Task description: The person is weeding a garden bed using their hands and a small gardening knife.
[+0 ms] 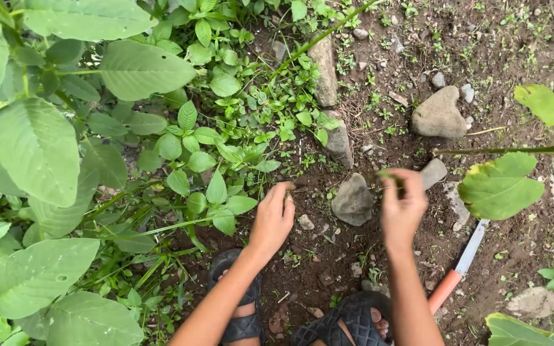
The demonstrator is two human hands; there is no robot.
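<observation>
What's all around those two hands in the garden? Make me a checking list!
Surface: dark bare soil, dotted with sprouts.
Job's things: small weeds by the left hand; green bit, blurred, pinched in the right hand.
Clutter: grey stones, knife with orange handle lying on the soil.
Grippers: left fingers on the soil; right closed.
Cables: nothing seen.
Surroundings: big leafy plants, black sandals.

Dull grey rough stones (352, 200) sit in crumbly, matt dark-brown soil (508, 250); the knife with smooth orange plastic handle (444, 289) has a pale metal blade; woven black rubber sandals (344, 323) look matt.
</observation>
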